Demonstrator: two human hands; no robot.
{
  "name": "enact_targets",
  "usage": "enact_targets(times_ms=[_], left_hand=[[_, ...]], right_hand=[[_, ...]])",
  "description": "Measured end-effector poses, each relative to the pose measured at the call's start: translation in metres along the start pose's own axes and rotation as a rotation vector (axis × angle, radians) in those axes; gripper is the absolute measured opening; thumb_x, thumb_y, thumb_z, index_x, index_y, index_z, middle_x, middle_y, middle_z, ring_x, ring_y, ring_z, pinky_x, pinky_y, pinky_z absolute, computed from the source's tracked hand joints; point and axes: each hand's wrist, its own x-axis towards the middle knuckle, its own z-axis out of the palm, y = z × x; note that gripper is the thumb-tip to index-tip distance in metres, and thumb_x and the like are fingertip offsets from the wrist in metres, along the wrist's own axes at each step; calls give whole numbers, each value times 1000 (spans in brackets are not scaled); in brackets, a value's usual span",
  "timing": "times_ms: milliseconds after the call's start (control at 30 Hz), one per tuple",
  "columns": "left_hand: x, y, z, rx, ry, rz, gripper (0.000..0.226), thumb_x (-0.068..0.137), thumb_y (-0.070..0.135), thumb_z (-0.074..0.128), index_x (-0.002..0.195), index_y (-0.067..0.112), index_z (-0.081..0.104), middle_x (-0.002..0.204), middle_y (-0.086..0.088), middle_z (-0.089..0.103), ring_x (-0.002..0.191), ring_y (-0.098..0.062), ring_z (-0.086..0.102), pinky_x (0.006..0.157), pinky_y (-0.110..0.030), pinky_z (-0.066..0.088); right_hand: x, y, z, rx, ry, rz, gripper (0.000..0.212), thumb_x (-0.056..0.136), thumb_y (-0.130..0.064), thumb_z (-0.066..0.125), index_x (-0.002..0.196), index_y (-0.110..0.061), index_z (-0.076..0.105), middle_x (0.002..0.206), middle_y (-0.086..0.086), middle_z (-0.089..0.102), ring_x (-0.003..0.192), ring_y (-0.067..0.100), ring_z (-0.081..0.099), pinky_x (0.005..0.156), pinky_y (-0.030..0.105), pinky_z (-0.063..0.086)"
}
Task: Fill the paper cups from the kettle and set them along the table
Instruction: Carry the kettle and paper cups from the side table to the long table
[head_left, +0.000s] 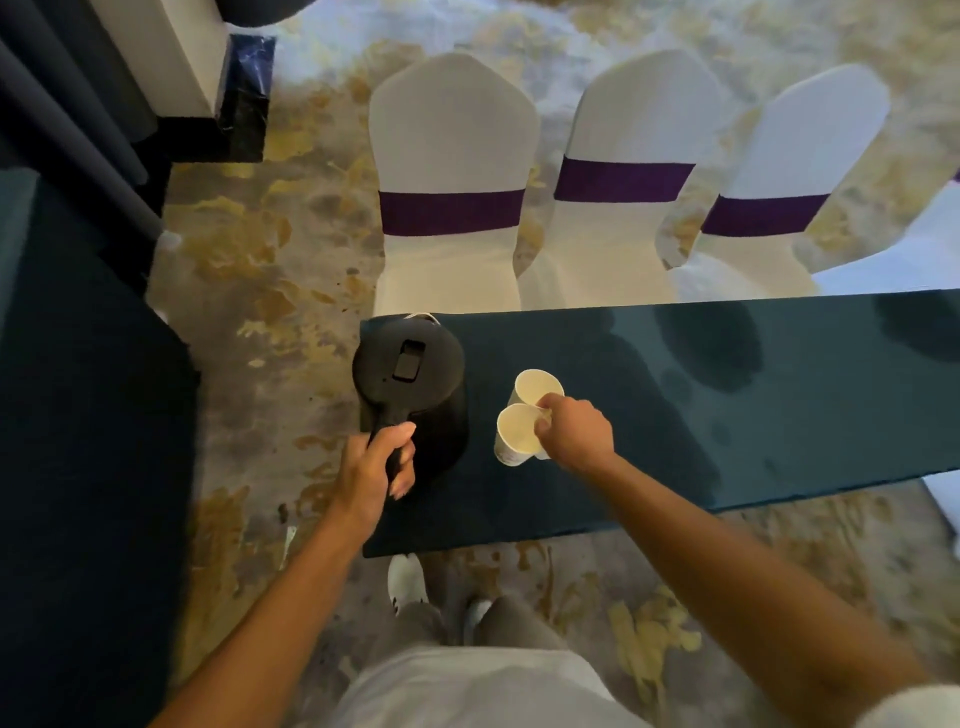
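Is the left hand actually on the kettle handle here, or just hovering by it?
Touching. The head view shows the left hand with fingers curled round the black handle of the kettle, thumb lying on top; no gap shows.

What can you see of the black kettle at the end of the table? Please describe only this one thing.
The black kettle looks like matte plastic, round with a flat lid that carries a small rectangular latch. It stands upright at the left end of the dark teal table, lid closed. Its handle points toward the person, and the left hand grips it. The two paper cups stand apart from it.
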Motion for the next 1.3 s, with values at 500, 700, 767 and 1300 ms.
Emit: enact_targets(times_ms=[500, 700, 767, 1300], left_hand=[[12, -60, 55, 102, 465, 59, 50, 88, 53, 46, 58, 14, 60, 47, -2, 54, 44, -18, 51, 54, -33, 43], [-9, -100, 75, -85, 1036, -212, 24, 103, 21, 39, 93, 15, 60, 91, -5, 59, 93, -26, 55, 82, -38, 45], [-19, -119, 90, -20, 1044, -245, 15, 99, 13, 41, 90, 9, 52, 77, -3, 51, 79, -25, 50, 67, -35, 40], [77, -104, 180, 525, 304, -440, 44, 101, 48, 48, 75, 16, 61, 69, -5, 63, 59, -16, 60, 55, -26, 44]], right_hand=[[48, 27, 6, -107, -42, -174, 36, 100, -29, 55, 135, -20, 59, 113, 10, 74, 90, 26, 71, 70, 34, 56], [57, 47, -4, -77, -77, -251, 38, 101, -31, 55, 138, -21, 58, 115, 10, 74, 91, 25, 71, 74, 36, 60], [60, 55, -7, -54, -96, -257, 39, 102, -32, 56, 140, -22, 56, 118, 10, 73, 93, 24, 72, 76, 34, 60], [67, 64, 11, -72, -140, -261, 34, 104, -35, 55, 134, -19, 59, 104, 5, 74, 81, 17, 67, 69, 31, 59]])
